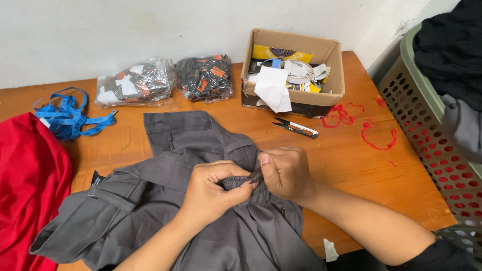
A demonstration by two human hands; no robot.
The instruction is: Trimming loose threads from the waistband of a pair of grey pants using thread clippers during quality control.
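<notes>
Both pinching a gathered fold of the grey trousers spread across the wooden table — left hand and right hand bunched thumb-to-finger, cloth held taut between. Thread snips just beyond the trousers, cardboard box farther back — within reach.

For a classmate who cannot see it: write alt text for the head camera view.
Left hand and right hand pinch a gathered fold of a grey garment on a wooden table; thread snips and a cardboard box lie beyond.
</notes>
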